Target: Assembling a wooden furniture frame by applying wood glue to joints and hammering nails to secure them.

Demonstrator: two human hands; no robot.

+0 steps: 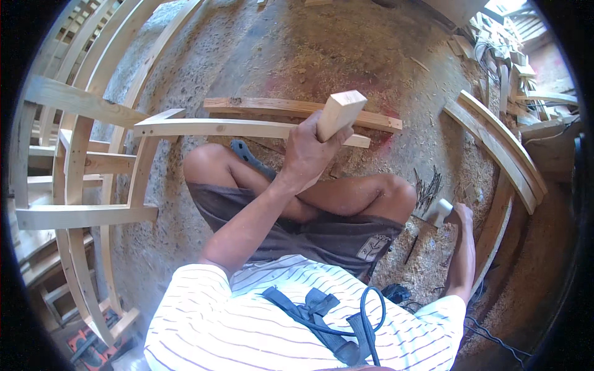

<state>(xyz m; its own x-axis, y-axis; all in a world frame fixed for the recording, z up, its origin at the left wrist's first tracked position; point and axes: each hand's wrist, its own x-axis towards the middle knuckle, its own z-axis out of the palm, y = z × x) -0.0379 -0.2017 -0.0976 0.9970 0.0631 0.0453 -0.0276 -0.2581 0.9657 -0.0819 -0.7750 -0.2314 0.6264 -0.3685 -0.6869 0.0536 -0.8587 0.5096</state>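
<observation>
My left hand (pixel 307 151) is raised in front of my crossed legs, its fingers wrapped round a pale wooden block (pixel 340 114) whose cut end faces up. Behind that hand runs a light wooden rail (pixel 216 128), and a browner board (pixel 266 106) lies on the floor just past it. Down at the right, by my knee, my right hand (pixel 461 216) is closed at a small whitish object with a rounded end (pixel 440 210). Its kind is unclear. Several thin dark nail-like sticks (pixel 428 187) lie close by.
Wooden frames (pixel 77 167) stand along the left side. Curved wooden pieces (pixel 495 148) lie at the right, with scrap wood (pixel 504 68) heaped behind them. Shavings cover the floor (pixel 322 62). Cables (pixel 495 340) run at the lower right. A red and dark tool (pixel 93 346) sits at the lower left.
</observation>
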